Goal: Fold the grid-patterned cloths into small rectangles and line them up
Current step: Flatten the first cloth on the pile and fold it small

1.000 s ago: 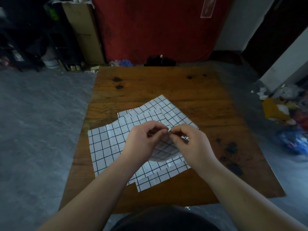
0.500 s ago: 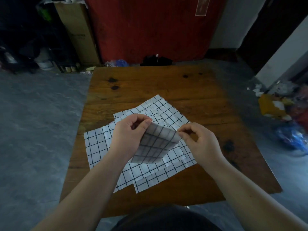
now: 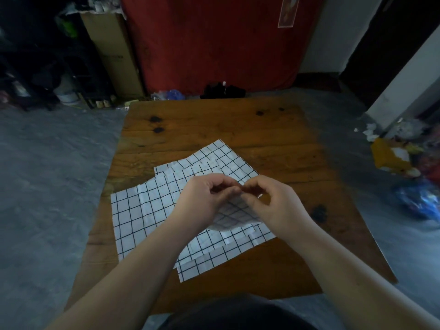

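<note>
Hands meet above the table (image 3: 214, 120): left hand (image 3: 202, 201) and right hand (image 3: 273, 203) pinch one grid cloth (image 3: 234, 216)

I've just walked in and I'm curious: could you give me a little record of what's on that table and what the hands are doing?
surface: wooden table
held item: small grid-patterned cloth, hanging folded over between the hands
left hand: pinching the cloth's top edge
right hand: pinching the same edge, fingertips meeting the left's
underneath: loose grid-patterned cloths, overlapping, unfolded
finished row: none visible
</note>
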A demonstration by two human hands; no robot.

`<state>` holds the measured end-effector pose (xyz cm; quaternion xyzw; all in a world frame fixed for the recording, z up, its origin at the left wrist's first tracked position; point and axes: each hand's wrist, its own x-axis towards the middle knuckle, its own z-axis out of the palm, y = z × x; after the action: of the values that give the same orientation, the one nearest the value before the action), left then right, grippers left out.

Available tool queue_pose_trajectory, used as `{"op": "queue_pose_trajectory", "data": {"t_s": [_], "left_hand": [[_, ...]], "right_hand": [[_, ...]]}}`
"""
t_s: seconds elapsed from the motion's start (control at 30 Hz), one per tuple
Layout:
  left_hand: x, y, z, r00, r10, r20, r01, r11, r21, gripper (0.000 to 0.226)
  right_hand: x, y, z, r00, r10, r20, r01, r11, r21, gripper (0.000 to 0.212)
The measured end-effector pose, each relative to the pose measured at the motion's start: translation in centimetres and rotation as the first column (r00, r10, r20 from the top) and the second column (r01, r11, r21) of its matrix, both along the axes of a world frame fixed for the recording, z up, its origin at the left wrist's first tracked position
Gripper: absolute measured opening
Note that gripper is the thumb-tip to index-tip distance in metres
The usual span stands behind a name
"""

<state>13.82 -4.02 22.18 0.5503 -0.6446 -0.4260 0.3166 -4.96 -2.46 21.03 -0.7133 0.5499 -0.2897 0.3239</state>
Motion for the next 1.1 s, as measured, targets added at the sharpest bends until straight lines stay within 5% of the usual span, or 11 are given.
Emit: {"op": "queue_pose_trajectory", "data": {"t_s": [0.23, 0.47, 0.9, 1.1], "left_hand": [[-5.8, -0.7, -0.7, 0.996, 0.014, 0.085, -0.014, 1.000, -0.004, 0.009], [-12.0, -0.8, -0.2, 0.976, 0.027, 0.218, -0.035, 0.999, 0.033, 0.014], [-16.0, 0.2, -2.8, 0.950, 0.186, 0.252, -0.204, 0.978, 0.051, 0.016], [-16.8, 0.2, -2.3, 0.929, 0.088, 0.360, -0.113, 0.992, 0.049, 0.007]], "right_hand": [[-5.8, -0.5, 0.7, 0.987, -0.109, 0.121, 0.107, 0.994, 0.018, 0.007], [-11.4, -1.1, 0.8, 0.994, -0.020, 0.111, 0.018, 1.000, 0.015, 0.010], [-22.8, -3.3, 1.1, 0.934, -0.246, 0.258, 0.257, 0.966, -0.010, 0.010], [-23.8, -2.7, 0.5, 0.934, -0.223, 0.280, 0.223, 0.974, 0.033, 0.010]]}}
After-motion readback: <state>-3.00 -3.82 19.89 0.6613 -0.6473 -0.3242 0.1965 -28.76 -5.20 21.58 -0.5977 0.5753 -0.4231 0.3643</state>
